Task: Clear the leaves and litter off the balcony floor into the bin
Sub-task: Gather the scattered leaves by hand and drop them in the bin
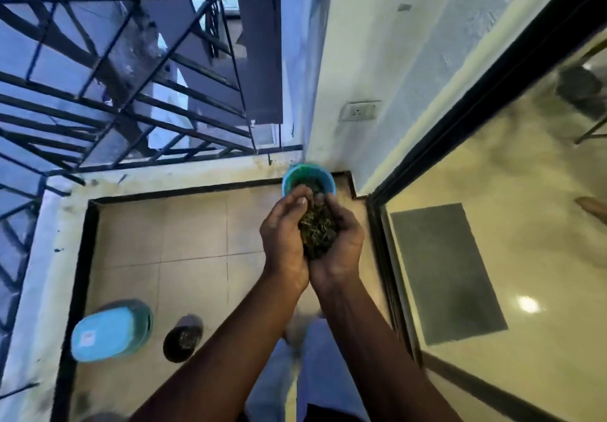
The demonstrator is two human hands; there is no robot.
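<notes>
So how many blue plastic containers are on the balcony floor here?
2: a blue bin in the far corner just beyond the cupped hands, and a capped blue container lying near left.

Two hands [312, 234], one bin [308, 180], one leaf clump [318, 232], two pots [111, 331].

Bare forearms [377, 339], no sleeves; light-blue trousers [279, 385].

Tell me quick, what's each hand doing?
Left hand: cupped, holding the leaves.
Right hand: cupped, holding the same leaves.
</notes>
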